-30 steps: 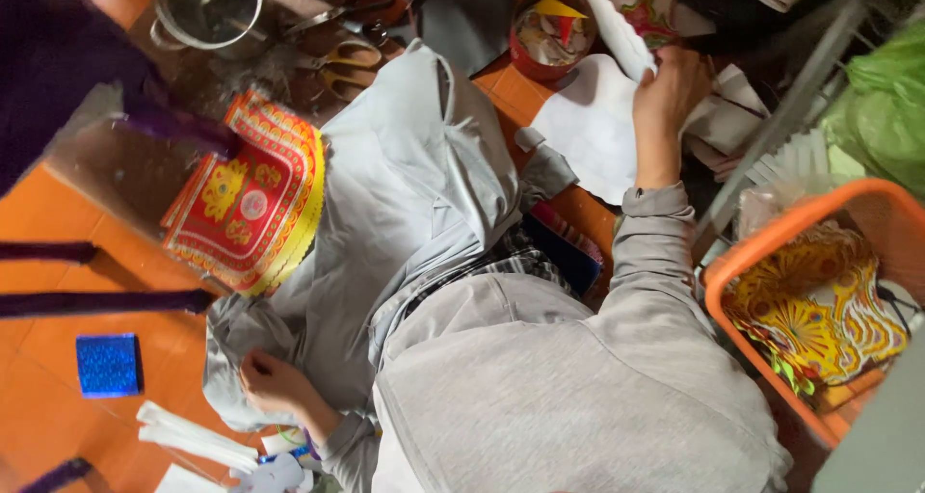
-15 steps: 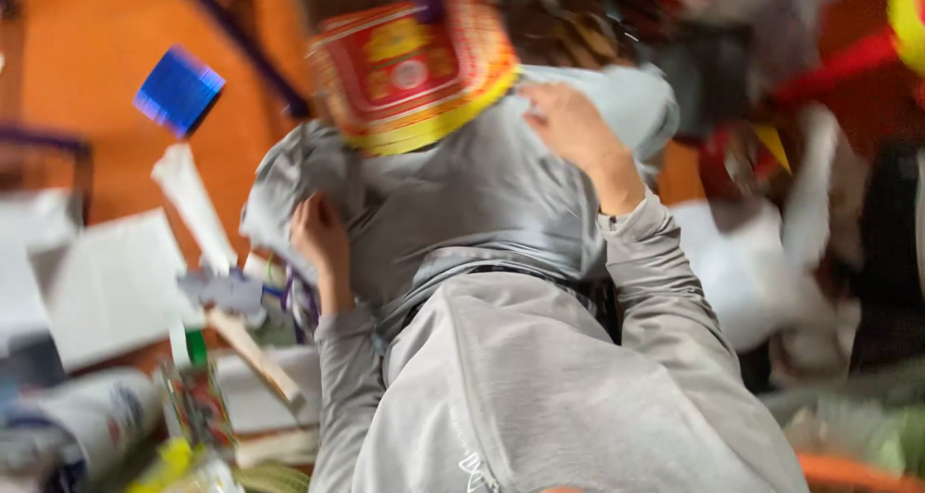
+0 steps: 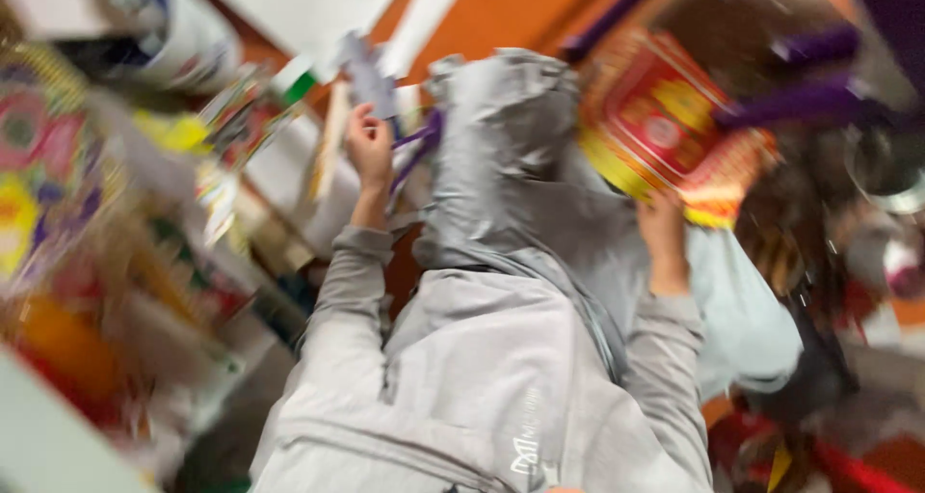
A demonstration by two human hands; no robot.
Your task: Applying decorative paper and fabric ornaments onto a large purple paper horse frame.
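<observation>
Orange floor (image 3: 501, 11) lies under everything, and it is crowded with papers and coloured packs, all blurred; we look down on our own grey sleeves and on our legs in grey trousers (image 3: 520, 165). Our left hand (image 3: 369, 151) is raised near the white sheets (image 3: 308, 6) at the top edge of the floor; its fingers are curled around a small pale piece of paper (image 3: 366, 74), pinching it at the lower end, and purple strips (image 3: 419, 146) hang just beside the hand. Our right hand (image 3: 663, 233) reaches to the red and yellow printed stack (image 3: 665, 127), which lies beside our right knee toward the top right corner of the floor; the fingertips touch its lower edge, but the blur hides if they are pressed on it or only resting, so we cannot tell the grip. Purple bars (image 3: 819, 98) cross above the stack; a pile of bright printed paper (image 3: 48, 165) lies at the left edge.
</observation>
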